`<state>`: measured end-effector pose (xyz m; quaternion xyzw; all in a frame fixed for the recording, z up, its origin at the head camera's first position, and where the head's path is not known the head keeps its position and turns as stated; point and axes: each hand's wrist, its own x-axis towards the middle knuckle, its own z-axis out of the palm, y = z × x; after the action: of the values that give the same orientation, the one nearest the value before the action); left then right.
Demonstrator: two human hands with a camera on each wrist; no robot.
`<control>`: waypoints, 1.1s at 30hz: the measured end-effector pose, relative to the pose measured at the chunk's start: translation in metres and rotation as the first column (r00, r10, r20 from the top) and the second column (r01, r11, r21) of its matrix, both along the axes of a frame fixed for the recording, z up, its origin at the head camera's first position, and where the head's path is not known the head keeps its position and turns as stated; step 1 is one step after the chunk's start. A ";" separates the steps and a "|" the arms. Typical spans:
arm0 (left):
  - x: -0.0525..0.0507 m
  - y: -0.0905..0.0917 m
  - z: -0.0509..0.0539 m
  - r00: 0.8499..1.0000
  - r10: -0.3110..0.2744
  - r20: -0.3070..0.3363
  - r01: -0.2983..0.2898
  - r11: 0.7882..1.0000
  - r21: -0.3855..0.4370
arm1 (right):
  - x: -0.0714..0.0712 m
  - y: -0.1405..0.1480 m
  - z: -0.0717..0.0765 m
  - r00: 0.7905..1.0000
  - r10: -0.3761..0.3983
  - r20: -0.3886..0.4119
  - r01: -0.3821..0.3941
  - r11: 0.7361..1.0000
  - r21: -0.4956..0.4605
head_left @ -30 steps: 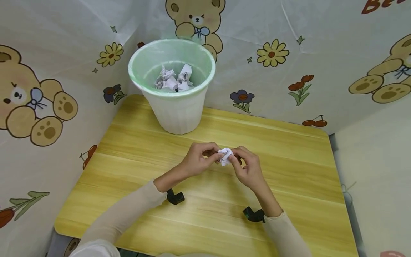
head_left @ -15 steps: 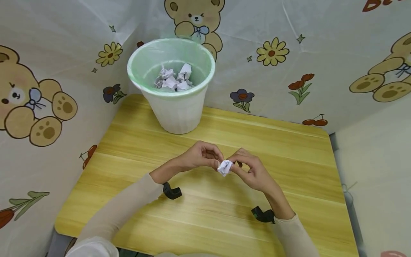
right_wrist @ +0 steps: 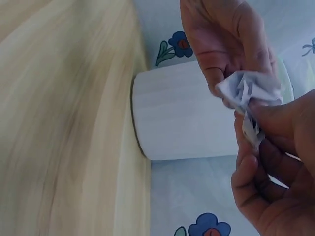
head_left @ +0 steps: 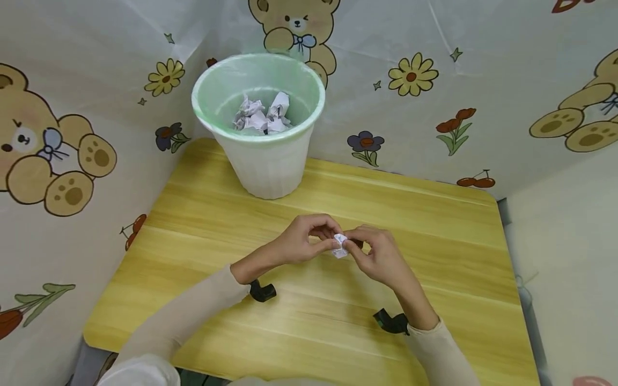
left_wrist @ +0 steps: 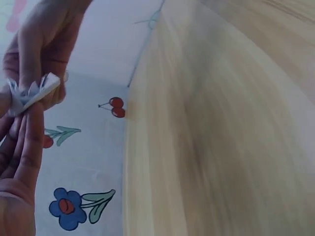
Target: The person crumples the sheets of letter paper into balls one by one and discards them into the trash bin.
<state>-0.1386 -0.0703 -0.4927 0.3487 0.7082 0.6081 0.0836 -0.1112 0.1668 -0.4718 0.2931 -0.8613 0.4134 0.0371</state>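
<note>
A small crumpled piece of white paper point(head_left: 340, 246) is held above the table between both hands. My left hand point(head_left: 301, 239) pinches its left side between thumb and fingers. From the other side my right hand point(head_left: 379, 254) pinches it too, thumb toward the head camera. Close up in the right wrist view, the crumpled paper point(right_wrist: 248, 91) shows folds and a twisted lower end. In the left wrist view the paper point(left_wrist: 37, 93) sits at the fingertips of both hands.
Behind the hands, a white bin point(head_left: 272, 166) with a pale green lining stands at the table's back left. Several crumpled paper balls point(head_left: 258, 118) lie inside it. The wooden table point(head_left: 203, 225) meets a cloth backdrop printed with bears and flowers point(head_left: 410, 112).
Both hands keep the paper between them while it turns and shifts. It dipped toward the person, then rose slightly, and less of it shows now. The bin has stayed in place.
</note>
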 end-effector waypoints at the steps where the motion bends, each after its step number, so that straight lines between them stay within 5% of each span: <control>1: 0.001 0.002 -0.002 0.999 0.015 -0.046 -0.016 1.000 -0.025 | 0.001 -0.001 0.000 1.000 -0.019 -0.008 0.019 1.000 0.017; 6: 0.005 0.005 -0.011 0.964 0.092 -0.248 -0.114 0.991 -0.077 | 0.005 -0.009 -0.005 0.996 -0.088 0.008 0.088 0.996 0.032; 9: 0.001 0.006 -0.011 0.943 0.117 -0.313 -0.148 0.986 -0.078 | 0.005 -0.012 -0.009 0.989 -0.139 0.054 0.140 0.990 -0.014; 12: -0.005 0.005 -0.006 0.938 0.121 -0.326 -0.153 0.986 -0.073 | 0.004 -0.011 -0.009 0.977 -0.144 0.155 0.162 0.980 -0.112; 15: -0.011 -0.001 0.000 0.953 0.146 -0.265 -0.160 0.987 -0.032 | 0.003 -0.005 -0.008 0.968 -0.017 0.249 0.091 0.954 -0.287; 19: -0.013 -0.010 0.008 0.984 0.143 -0.103 -0.137 0.989 0.062 | -0.003 0.004 -0.007 0.928 0.229 0.294 -0.045 0.852 -0.522; 23: -0.009 -0.014 0.018 0.997 0.070 0.027 -0.073 0.990 0.122 | -0.013 0.009 -0.012 0.873 0.381 0.305 -0.092 0.742 -0.664; 29: 0.000 -0.010 0.027 0.996 0.004 0.085 -0.019 0.985 0.171 | -0.023 0.014 -0.027 0.733 0.637 0.238 -0.173 0.514 -0.840; 31: 0.002 -0.008 0.028 0.997 0.010 0.073 -0.022 0.985 0.173 | -0.024 0.013 -0.029 0.722 0.657 0.215 -0.181 0.480 -0.858; 33: 0.004 -0.006 0.027 0.998 0.021 0.058 -0.031 0.986 0.167 | -0.024 0.011 -0.029 0.743 0.633 0.218 -0.169 0.492 -0.854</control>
<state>-0.1345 -0.0766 -0.4656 0.3281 0.6566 0.6760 0.0658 -0.1353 0.1779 -0.5005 0.3257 -0.4644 0.8063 -0.1677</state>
